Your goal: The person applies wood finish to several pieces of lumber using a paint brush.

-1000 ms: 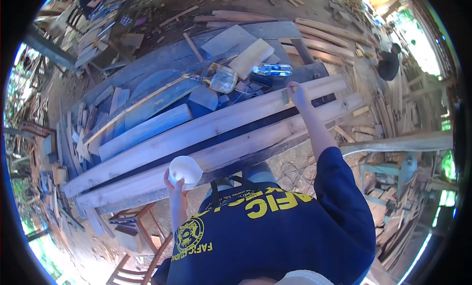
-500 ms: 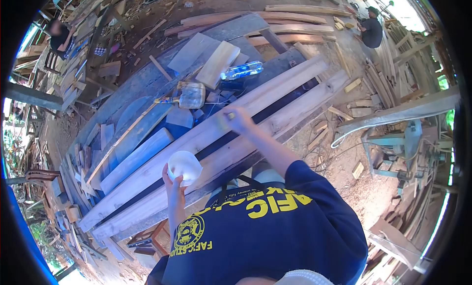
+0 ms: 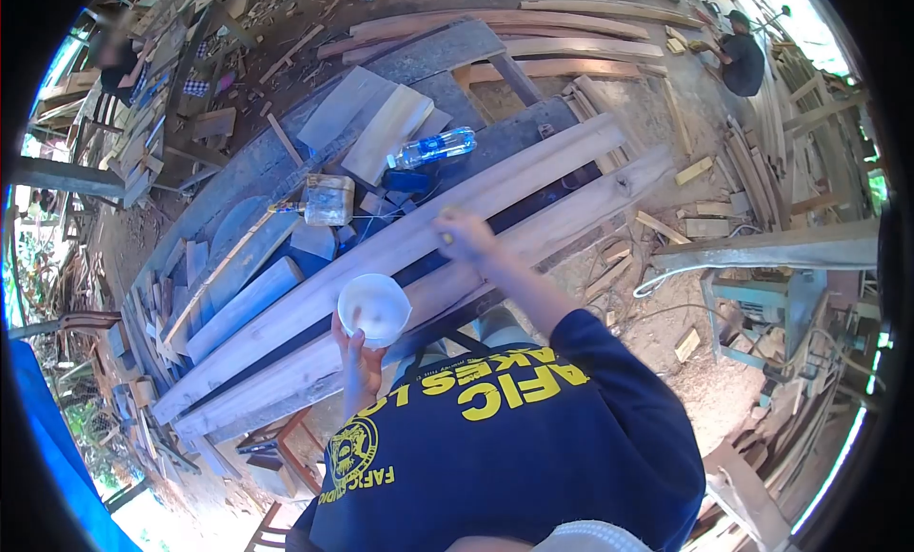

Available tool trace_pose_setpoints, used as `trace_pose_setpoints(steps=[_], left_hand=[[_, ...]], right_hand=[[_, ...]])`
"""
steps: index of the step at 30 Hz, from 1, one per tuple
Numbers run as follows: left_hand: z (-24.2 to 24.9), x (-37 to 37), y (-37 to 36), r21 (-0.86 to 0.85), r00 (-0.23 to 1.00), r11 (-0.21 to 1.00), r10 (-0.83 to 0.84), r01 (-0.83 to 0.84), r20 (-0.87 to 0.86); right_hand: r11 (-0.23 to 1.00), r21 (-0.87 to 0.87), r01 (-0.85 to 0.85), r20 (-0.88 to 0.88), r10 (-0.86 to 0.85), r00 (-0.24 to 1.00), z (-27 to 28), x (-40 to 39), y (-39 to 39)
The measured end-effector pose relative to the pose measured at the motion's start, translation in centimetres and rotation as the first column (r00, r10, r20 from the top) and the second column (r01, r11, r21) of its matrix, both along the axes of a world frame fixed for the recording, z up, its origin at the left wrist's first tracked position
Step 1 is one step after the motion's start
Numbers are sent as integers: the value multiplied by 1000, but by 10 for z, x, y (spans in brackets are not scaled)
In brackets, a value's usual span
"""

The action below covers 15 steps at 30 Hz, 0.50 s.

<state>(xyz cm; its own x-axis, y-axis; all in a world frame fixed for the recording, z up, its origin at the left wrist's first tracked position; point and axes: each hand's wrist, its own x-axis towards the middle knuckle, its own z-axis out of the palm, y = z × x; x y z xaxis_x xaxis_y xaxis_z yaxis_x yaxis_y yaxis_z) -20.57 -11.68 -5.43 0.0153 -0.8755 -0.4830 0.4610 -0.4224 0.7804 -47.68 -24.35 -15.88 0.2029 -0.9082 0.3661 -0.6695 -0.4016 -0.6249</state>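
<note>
My left hand [image 3: 358,350] holds a white bowl [image 3: 374,310] by its near edge, with the thumb inside the rim, above the nearer plank. My right hand [image 3: 464,236] is closed at the upper long plank [image 3: 514,185]; it grips a small yellowish thing that is mostly hidden by the fingers. The nearer long plank [image 3: 571,212] lies alongside, a dark gap between the two. Beyond them are a square plastic container [image 3: 328,200] and a clear bottle with a blue label [image 3: 433,147].
Short boards [image 3: 387,133] and offcuts lie on the far side of the bench. One person [image 3: 741,60] is at the upper right, another [image 3: 118,68] at the upper left. A wooden beam [image 3: 771,247] and a machine stand at the right.
The bowl has tilted, so its inside shows more. My right hand stays near the upper plank with a slight shift. The bottle and container appear farther left as the view has moved.
</note>
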Motion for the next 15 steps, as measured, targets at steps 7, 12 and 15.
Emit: trace_pose_setpoints(steps=[7,12,15], left_hand=[[9,-49,15,-17,970,999,-48,45,-239],[6,-59,34,-36,933,986,-169,166,-318],[6,-74,43,-51,937,989,-147,137,-318]], right_hand=[[869,492,-57,773,-405,488,-40,-86,8],[801,482,356,492,-584,646,0,-301,-23],[818,525,235,684,-569,456,-17,-338,-64]])
